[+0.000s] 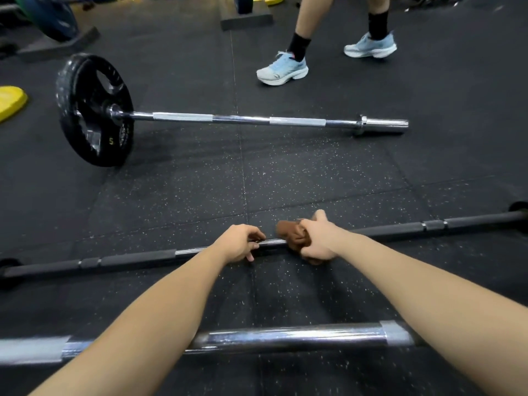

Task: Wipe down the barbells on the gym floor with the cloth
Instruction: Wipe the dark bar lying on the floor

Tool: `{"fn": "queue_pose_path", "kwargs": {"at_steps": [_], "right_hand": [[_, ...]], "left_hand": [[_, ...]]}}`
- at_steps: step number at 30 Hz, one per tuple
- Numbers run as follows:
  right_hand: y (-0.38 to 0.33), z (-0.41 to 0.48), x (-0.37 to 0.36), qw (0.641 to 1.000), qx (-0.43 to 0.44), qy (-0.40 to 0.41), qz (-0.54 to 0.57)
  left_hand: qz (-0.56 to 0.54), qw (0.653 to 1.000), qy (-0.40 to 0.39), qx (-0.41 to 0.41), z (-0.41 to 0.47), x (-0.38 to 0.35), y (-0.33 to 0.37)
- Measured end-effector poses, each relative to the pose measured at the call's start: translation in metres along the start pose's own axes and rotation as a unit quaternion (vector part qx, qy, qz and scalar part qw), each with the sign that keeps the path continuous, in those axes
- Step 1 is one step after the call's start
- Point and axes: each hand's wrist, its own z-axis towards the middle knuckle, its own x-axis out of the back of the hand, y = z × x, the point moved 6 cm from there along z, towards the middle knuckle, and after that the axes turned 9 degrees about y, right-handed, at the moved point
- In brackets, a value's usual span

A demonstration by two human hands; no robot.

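Three barbells lie across the black rubber floor. The middle barbell, with dark foam sleeves and a bare chrome centre, runs from lower left to upper right. My left hand holds its chrome centre with curled fingers. Just to the right, my right hand grips a brown cloth wrapped round the same bar. A chrome barbell lies nearest me, under my forearms. The far barbell carries a black plate on its left end.
A person in light blue shoes and black socks stands beyond the far barbell. A yellow pad lies at the left edge. Blue plates on a rack and a dark block sit at the back.
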Motion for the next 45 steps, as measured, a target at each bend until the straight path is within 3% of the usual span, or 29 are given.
{"fn": "queue_pose_path", "kwargs": {"at_steps": [4,9,12,19,23,27,33,36,42,45], "right_hand": [[-0.029,0.002,-0.003,0.998,0.05,0.0,0.034],[0.02,0.008,0.019,0.996,-0.08,0.04,-0.011],[0.04,0.005,0.028,0.993,-0.116,0.037,-0.001],[-0.017,0.017,0.012,0.994,-0.032,-0.026,-0.104],[-0.048,0.032,0.002,0.998,-0.035,-0.038,-0.024],[-0.044,0.027,-0.005,0.991,-0.117,0.002,0.068],[0.021,0.013,0.01,0.962,-0.254,0.067,0.077],[0.009,0.01,0.011,0.974,-0.211,0.07,0.049],[-0.055,0.009,-0.005,0.996,-0.011,0.019,0.087],[-0.057,0.009,-0.005,0.995,-0.015,0.022,0.092]], "left_hand": [[0.015,1.0,-0.001,0.009,-0.002,0.011,-0.008],[0.031,0.996,-0.027,0.081,-0.01,0.027,-0.043],[0.063,0.995,-0.033,0.069,-0.01,0.028,-0.046],[0.047,0.995,-0.034,0.078,-0.006,0.026,-0.048],[0.048,0.995,-0.037,0.082,-0.007,0.027,-0.045],[0.051,0.995,-0.033,0.082,-0.009,0.028,-0.046],[0.154,0.982,-0.033,0.1,-0.015,0.028,-0.041],[0.17,0.979,-0.043,0.105,-0.021,0.028,-0.035],[0.112,0.985,-0.056,0.119,-0.034,0.034,-0.042],[0.117,0.984,-0.052,0.119,-0.036,0.034,-0.042]]}}
